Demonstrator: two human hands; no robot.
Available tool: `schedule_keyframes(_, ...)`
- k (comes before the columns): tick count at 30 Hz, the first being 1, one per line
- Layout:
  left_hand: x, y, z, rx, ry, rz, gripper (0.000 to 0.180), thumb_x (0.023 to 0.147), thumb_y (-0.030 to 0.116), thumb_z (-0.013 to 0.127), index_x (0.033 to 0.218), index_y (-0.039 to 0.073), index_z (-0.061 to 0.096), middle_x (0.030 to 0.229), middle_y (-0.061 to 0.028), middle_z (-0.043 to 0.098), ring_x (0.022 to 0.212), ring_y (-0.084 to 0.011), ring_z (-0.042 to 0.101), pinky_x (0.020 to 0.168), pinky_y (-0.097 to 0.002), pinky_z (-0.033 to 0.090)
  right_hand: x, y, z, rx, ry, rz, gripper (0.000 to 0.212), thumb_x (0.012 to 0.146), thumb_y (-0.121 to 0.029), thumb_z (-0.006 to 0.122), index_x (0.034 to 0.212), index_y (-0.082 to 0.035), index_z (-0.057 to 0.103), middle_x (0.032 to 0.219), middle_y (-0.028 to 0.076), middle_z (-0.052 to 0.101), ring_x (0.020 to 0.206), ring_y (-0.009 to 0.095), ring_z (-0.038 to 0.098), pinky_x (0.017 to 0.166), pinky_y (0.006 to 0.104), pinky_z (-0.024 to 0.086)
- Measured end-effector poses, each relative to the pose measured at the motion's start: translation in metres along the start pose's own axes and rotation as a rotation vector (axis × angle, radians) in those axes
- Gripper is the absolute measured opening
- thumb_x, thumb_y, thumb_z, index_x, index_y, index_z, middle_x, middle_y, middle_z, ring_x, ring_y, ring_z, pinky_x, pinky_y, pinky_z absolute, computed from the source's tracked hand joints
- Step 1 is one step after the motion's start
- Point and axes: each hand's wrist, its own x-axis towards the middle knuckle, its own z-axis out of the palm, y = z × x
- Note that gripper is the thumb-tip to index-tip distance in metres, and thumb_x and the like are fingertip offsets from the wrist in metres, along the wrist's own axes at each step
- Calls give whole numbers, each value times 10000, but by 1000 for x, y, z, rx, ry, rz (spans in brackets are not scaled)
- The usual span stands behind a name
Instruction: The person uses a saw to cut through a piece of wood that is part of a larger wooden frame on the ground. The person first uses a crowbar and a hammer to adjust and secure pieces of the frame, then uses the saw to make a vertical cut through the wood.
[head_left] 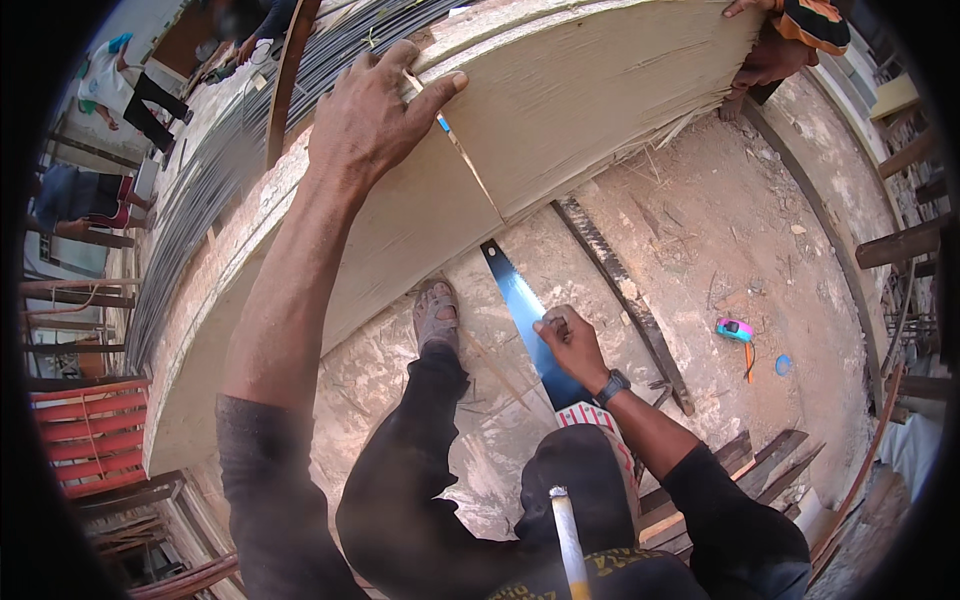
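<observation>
A wide pale wooden panel (560, 85) lies across in front of me. A narrow, slanting slit (470, 165) runs from near its far edge to its near edge, with a small blue spot in it. My left hand (365, 125) presses on the panel beside the slit's far end, thumb and fingers spread. A handsaw (520, 305) with a bright blade points away from me, its toe just short of the panel's near edge. My right hand (575, 345), wearing a dark watch, is closed on the blade's toothed edge. The red-and-white handle end sits beside my knee.
A pink-and-teal tape measure (735, 329) and a blue disc (783, 365) lie on the dusty ground at right. A dark timber strip (625, 300) crosses the ground. Steel rods (215, 180) lie beyond the panel. Another person's hand (745, 8) is at its far right end; others stand far left.
</observation>
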Motion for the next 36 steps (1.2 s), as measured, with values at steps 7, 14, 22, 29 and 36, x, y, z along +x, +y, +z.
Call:
schedule_keyframes(7,12,9,11,-62,-20,-16,828,907,679,585,1432,40,560,1344,-264,621,1242,-390,618,1050,-463,465,-226,79,-88,-824,-410,-297,337,894,-249,579,1174,-67,618,1084,81,588,1055,281,563,862,393,447)
schedule_keyframes(14,16,-1,2,-144,-90,7,844,905,670,606,1426,6,562,1327,-268,641,1238,-378,624,1051,-432,464,-224,88,-91,-922,-466,-231,307,898,-278,582,1142,-98,628,1102,79,588,1078,267,550,865,397,412)
schedule_keyframes(22,22,-5,5,-195,-136,-35,873,895,695,610,1495,67,517,1417,-278,584,1363,-365,543,1156,-406,394,-254,-45,-175,-158,61,31,181,756,-74,784,868,-23,652,729,88,637,639,258,636,624,371,487)
schedule_keyframes(29,15,0,0,-56,-12,-48,763,904,634,634,1401,56,602,1354,-245,641,1306,-389,584,1107,-458,454,-268,-88,-189,-192,119,-47,137,772,-39,749,895,-4,701,749,81,659,645,191,636,643,325,500)
schedule_keyframes(36,19,1,-3,-84,-25,-78,764,905,622,639,1391,33,607,1370,-269,622,1318,-389,575,1118,-455,446,-238,-76,-172,-185,99,-130,180,765,-42,748,933,10,710,788,111,685,704,242,694,665,339,527)
